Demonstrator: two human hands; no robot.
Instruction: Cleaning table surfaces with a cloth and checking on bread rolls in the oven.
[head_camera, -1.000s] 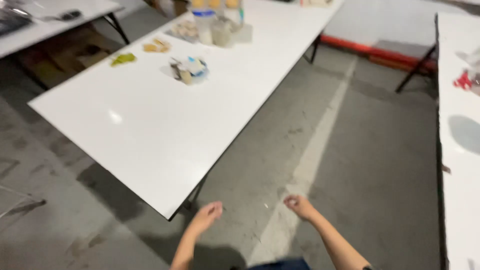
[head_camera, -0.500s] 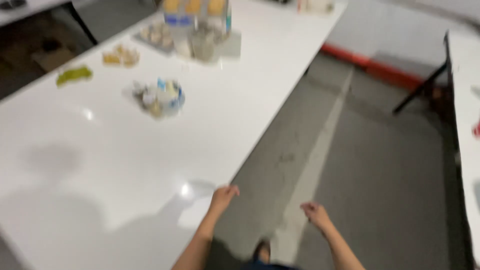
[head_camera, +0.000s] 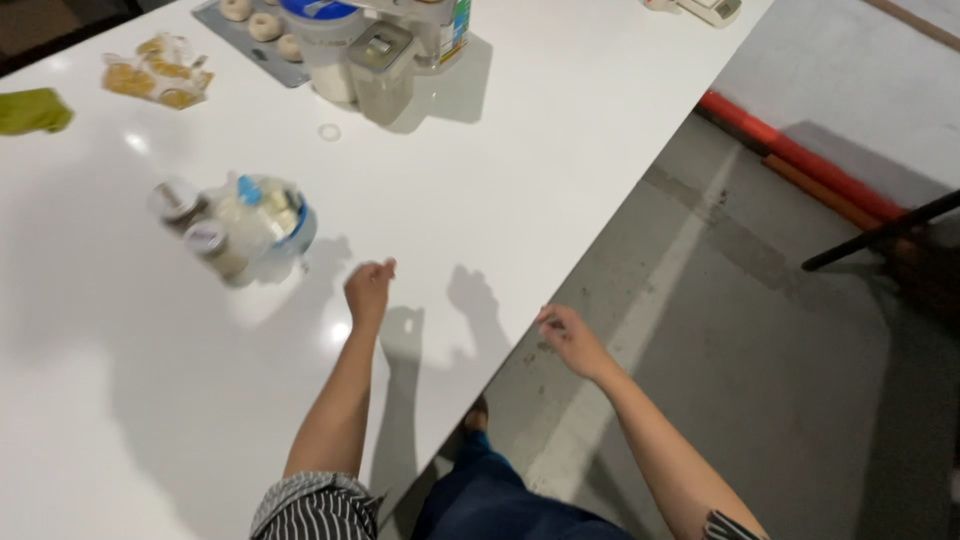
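Head view, looking down over a long white desk (head_camera: 520, 200) beside a grey concrete floor (head_camera: 760, 330). The left hand (head_camera: 368, 290) is held above the desk, its grip loosely curled and nothing held in it. The right hand (head_camera: 568, 335) hangs just past the desk's edge, over the floor, its fingers slightly bent and also empty. Nearest to the left hand, a little to its left on the desk, a clear bag of small jars and packets (head_camera: 245, 228) is seen, blurred, with two lidded jars at its near side. Farther up the desk a tall container with a blue lid (head_camera: 325, 50), a clear lidded box (head_camera: 380, 70), a grey tray of pale round pieces (head_camera: 255, 30), a bag of yellow snacks (head_camera: 160, 72) and a green cloth (head_camera: 32, 110) are placed. A small clear ring (head_camera: 329, 131) lies alone on the surface.

The main risk is judged to lie with the bag: its contents are loose and rounded, so it could be tipped or the jars rolled out if it were caught by a hasty reach. The desk looks glossy and smooth, so anything nudged might slide. The right hand is close to the desk's sharp edge and could be knocked against it. The motion blur suggests quick head movement, by which a reach could be misjudged.
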